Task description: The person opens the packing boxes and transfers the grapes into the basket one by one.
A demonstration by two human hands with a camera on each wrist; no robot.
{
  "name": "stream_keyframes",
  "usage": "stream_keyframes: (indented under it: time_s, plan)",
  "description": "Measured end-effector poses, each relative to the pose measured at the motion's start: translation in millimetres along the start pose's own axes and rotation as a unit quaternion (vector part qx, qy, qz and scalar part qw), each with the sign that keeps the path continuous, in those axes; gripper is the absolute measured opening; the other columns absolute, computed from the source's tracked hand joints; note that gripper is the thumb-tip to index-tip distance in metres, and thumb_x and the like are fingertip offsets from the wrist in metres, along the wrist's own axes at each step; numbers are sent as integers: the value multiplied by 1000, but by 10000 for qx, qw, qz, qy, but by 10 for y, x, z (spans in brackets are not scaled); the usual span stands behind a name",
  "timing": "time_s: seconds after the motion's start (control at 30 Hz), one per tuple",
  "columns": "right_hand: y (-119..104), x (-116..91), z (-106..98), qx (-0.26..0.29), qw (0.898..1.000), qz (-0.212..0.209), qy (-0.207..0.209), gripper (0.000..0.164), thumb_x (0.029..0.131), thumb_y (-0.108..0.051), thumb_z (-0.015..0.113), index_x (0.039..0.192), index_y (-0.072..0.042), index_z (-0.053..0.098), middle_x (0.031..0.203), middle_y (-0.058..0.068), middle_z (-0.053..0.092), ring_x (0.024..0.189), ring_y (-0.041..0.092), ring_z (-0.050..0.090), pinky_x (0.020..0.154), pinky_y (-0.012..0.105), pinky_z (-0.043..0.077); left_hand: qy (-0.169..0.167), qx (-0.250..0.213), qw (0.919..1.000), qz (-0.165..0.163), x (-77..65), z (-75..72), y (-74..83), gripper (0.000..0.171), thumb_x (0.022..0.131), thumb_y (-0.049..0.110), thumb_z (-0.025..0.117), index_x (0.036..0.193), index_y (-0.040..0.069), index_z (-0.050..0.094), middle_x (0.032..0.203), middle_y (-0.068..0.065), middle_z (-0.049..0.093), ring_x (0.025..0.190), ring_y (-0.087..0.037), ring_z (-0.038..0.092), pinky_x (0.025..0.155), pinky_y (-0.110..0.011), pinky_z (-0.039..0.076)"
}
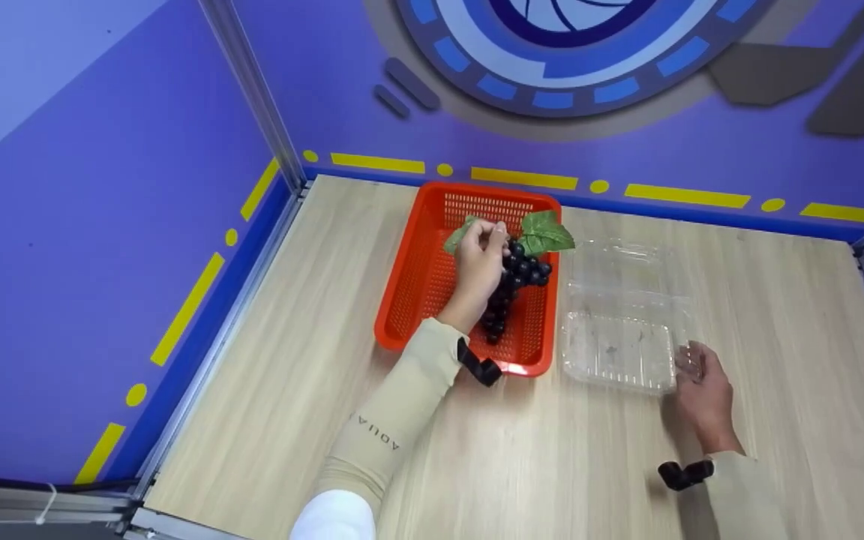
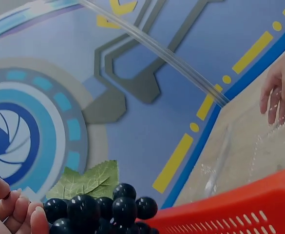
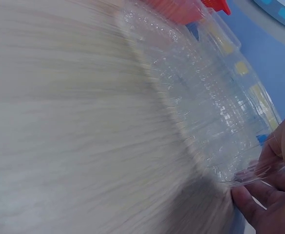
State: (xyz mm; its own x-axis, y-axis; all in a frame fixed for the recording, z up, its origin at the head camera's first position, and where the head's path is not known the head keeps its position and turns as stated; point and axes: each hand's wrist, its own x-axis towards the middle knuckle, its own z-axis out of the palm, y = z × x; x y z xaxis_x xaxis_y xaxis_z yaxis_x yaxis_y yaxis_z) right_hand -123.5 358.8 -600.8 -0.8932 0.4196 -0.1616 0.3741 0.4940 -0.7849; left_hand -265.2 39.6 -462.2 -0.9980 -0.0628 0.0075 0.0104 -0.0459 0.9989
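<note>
A bunch of dark grapes (image 1: 523,270) with green leaves (image 1: 544,232) is over the red basket (image 1: 393,307), its lower end reaching down inside. My left hand (image 1: 479,262) pinches the bunch at its top, by the stem; in the left wrist view the fingertips meet just beside the shiny grapes (image 2: 125,209). To the right of the basket lies an opened clear plastic clamshell box (image 1: 619,349). With thumb and fingers my right hand (image 1: 704,394) grips the box's right edge, which the right wrist view shows close up as a thin clear rim (image 3: 220,170).
The basket stands near the back wall (image 1: 372,135), its right rim close beside the box. A metal rail (image 1: 214,337) and a blue panel (image 1: 102,225) bound the wooden table (image 1: 537,457) on the left.
</note>
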Motion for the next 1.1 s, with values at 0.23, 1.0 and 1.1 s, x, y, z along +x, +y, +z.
stream_keyframes:
  time_s: [0.23, 1.0, 1.1]
  plan:
    - [-5, -3, -4, 8, 10000, 35, -22, 55, 98, -5, 41, 151, -7, 25, 151, 20, 39, 137, 39, 39, 115, 51, 30, 82, -2, 9998, -180, 197, -76, -102, 15, 100, 18, 52, 104, 7, 61, 101, -8, 66, 86, -15, 63, 64, -27, 55]
    - [-7, 7, 1, 36, 9999, 137, -56, 56, 99, -7, 41, 152, -7, 23, 153, 22, 33, 142, 41, 31, 117, 52, 27, -480, 110, 9987, 98, 147, -235, -131, 26, 101, 13, 50, 125, 6, 55, 130, -11, 59, 111, -19, 60, 84, -37, 55]
    - [-27, -8, -15, 209, 9995, 230, -97, 57, 100, -11, 40, 153, -9, 21, 155, 20, 32, 143, 38, 30, 118, 48, 26, -585, 283, 9979, 40, 114, -275, -130, 27, 101, 15, 50, 126, 7, 54, 130, -10, 59, 111, -19, 59, 85, -36, 55]
